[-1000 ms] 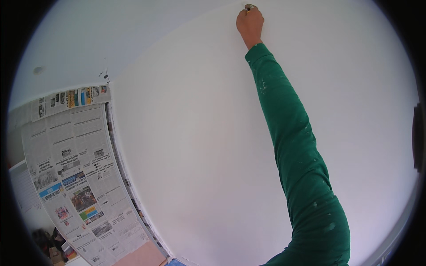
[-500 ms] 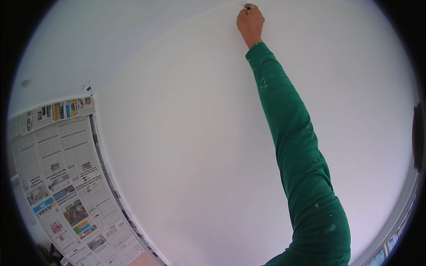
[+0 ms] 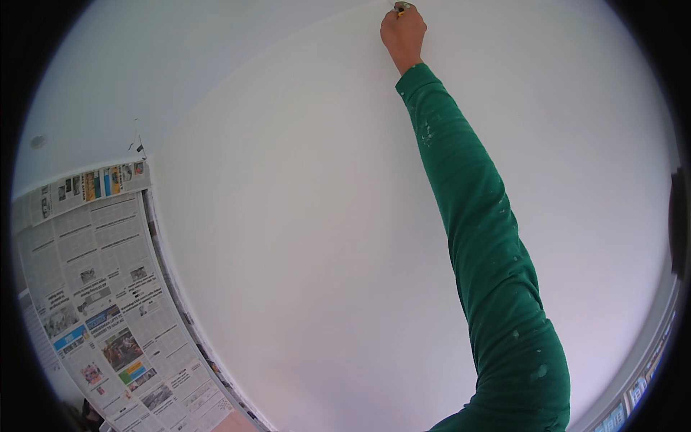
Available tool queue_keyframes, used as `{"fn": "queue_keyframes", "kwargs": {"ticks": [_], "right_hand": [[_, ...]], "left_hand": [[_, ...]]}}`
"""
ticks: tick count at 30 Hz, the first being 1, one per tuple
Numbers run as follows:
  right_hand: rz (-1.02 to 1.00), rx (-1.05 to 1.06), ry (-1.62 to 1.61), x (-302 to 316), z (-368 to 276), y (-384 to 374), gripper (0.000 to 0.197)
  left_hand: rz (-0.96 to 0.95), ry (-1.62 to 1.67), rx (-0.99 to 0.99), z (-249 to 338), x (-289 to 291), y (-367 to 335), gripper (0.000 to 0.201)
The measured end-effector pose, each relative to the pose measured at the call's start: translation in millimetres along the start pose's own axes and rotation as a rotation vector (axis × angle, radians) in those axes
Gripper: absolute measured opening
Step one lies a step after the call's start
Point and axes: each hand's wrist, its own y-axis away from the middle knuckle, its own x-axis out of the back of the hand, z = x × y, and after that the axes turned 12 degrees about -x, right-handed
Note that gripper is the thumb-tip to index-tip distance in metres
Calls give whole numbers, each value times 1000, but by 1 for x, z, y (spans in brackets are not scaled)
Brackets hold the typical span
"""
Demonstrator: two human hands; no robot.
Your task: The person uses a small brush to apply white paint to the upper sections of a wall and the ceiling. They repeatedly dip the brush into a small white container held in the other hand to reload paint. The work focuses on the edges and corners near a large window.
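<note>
My right hand (image 3: 404, 37) reaches up to the top of the view, its arm in a green sleeve (image 3: 475, 216) speckled with white paint. The fingers are closed round a slim tool that looks like a paintbrush (image 3: 401, 11), with a bit of yellow and dark handle showing. Most of it is hidden by the hand, and its tip lies at the picture's upper rim. The hand is at the line where the white wall (image 3: 309, 216) meets the ceiling (image 3: 194, 57). My left hand is out of view.
Newspaper sheets (image 3: 115, 288) cover a tall panel at the left, beside the wall's edge. Loose wires (image 3: 139, 147) stick out above its corner. A small round fitting (image 3: 37, 142) sits on the ceiling. At the right rim are a dark object (image 3: 678, 223) and a pale frame edge (image 3: 648, 353).
My right hand has shifted slightly left and up, still closed round the paintbrush. The view has also tilted a little, so the newspaper's upper corner sits slightly lower and further left.
</note>
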Motion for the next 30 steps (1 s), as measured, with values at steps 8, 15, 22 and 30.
{"fn": "queue_keyframes", "kwargs": {"ticks": [8,15,22,30], "right_hand": [[-210,-161,-73,-5,-27,23,32],[69,-10,-22,-9,-4,8,31],[-98,-102,-52,-21,-14,22,30],[26,-64,7,25,0,-6,33]], "left_hand": [[82,235,43,17,-13,8,72],[44,202,74,13,-3,4,75],[31,238,54,27,-15,2,75],[49,280,81,-3,2,-4,73]]}}
